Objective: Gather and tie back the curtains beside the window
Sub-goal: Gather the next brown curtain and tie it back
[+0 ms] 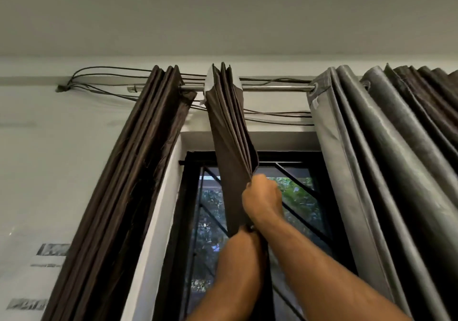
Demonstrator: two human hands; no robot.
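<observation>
Head view, looking up at the top of a window. The dark brown pleated fabric curtain bunch (226,132) hangs from the silver metal curtain rod (272,88) near the middle of the window, gathered into tight folds and slanting down to the right. The right hand (262,200) grips the bunch with fingers curled round the folds and the back of the hand facing the camera; its forearm comes in from lower right.

The left hand (242,234) is just below, touching the same bunch under the right wrist. It is mostly hidden by the wrist and the fabric, so I can't tell its grip. The left forearm rises from bottom centre, and the two arms cross close together.

A second dark brown curtain stack (138,172) hangs at the left end of the rod, beside the window recess and apart from the held bunch. A grey glossy curtain (371,162) hangs on the right in broad folds, its first eyelet on the rod. Bare rod shows between the held bunch and the grey curtain.

Thin black cables (109,78) run along the white wall (49,152) behind the rod, bundled at the left. The black-framed window with diagonal grille bars (300,198) sits behind the hands, green foliage (295,188) showing through it. Blurred grey printed marks (52,249) are on the wall at lower left. A plain white ceiling (223,11) fills the top.
</observation>
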